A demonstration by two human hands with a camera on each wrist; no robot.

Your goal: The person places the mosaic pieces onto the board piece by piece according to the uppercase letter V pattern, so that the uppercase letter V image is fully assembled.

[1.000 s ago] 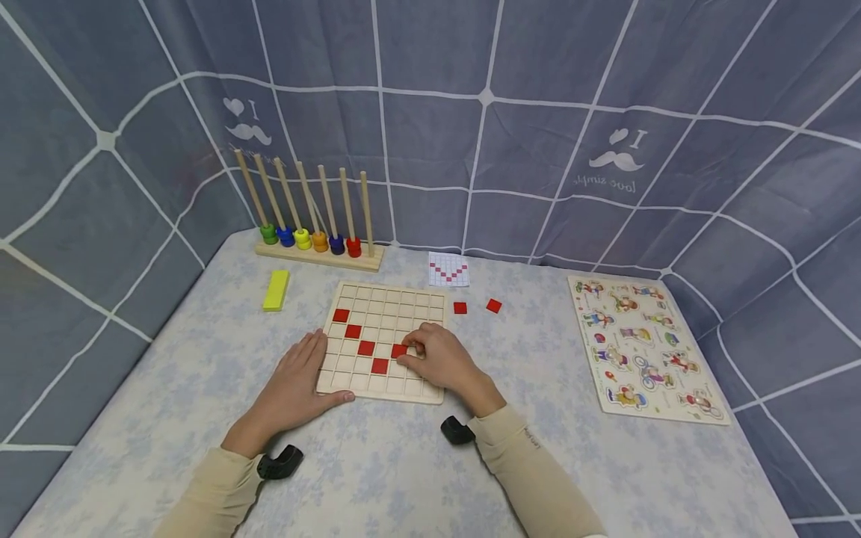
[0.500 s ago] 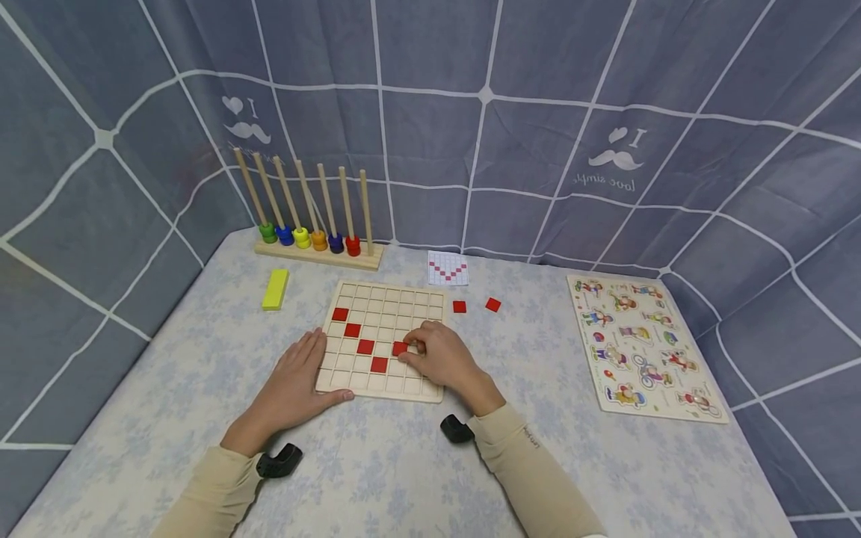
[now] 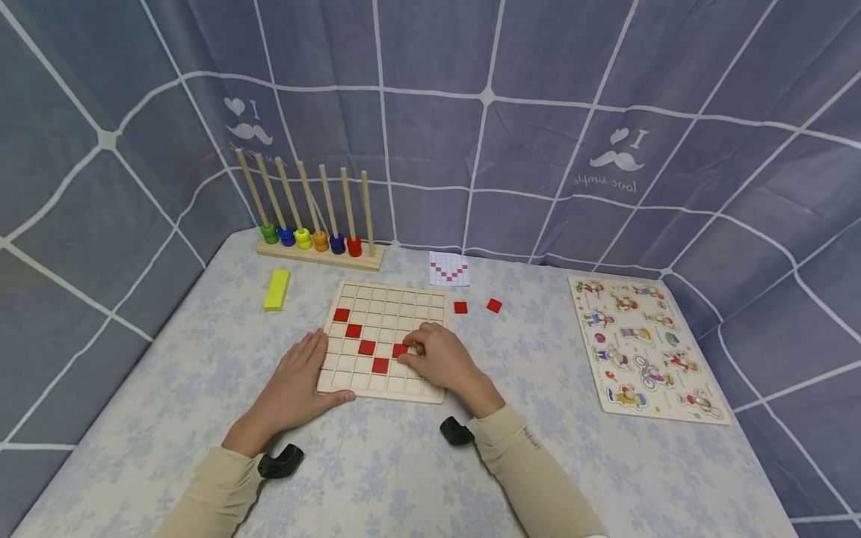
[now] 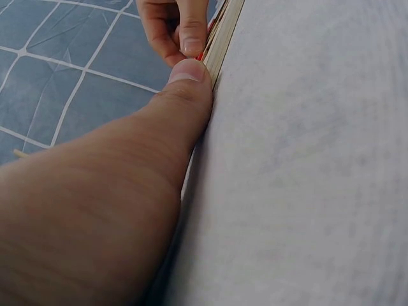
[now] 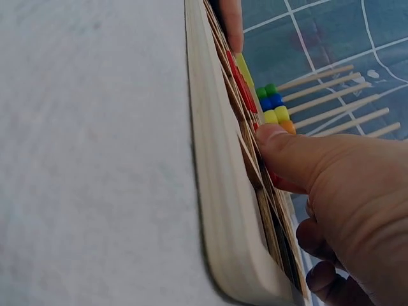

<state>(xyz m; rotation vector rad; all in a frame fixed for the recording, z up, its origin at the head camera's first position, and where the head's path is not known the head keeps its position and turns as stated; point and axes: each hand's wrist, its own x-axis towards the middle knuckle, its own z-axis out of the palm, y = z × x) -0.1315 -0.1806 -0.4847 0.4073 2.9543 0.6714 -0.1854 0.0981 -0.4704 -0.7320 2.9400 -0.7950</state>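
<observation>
Starting at left: slate-blue, white-lined fabric curtain (image 3: 60, 314), hanging along left, rear and right of the pale, blue-mottled worktop (image 3: 377, 478). Near the rear left corner, natural-wood rack of seven round upright pegs (image 3: 319, 256), with coloured beads low on the first six: green, blue, yellow, orange, dark blue, red. Just in front of it, flat yellow rectangular block (image 3: 276, 291). Next, left hand (image 3: 296, 385) laid out flat, fingers straight and thumb spread, against the left edge and near left corner of a square light-wood grid board (image 3: 403, 306); contact only, nothing grasped. On the board, four flat red square tiles (image 3: 366, 348), stepping diagonally down to the right, one per cell. Then a fifth red square tile (image 3: 399, 350), one column right of and one row above the lowest of the four, pinched between thumb and curled fingers of the right hand (image 3: 440, 360); partly covered, so cannot tell whether fully seated in its cell. Behind the board's right rear corner, small white paper card with red V pattern (image 3: 449, 270). Right of the board, two loose red square tiles (image 3: 460, 307), apart, the right one askew. At far right, cream rectangular picture-puzzle board (image 3: 646, 347) with colourful figures.
</observation>
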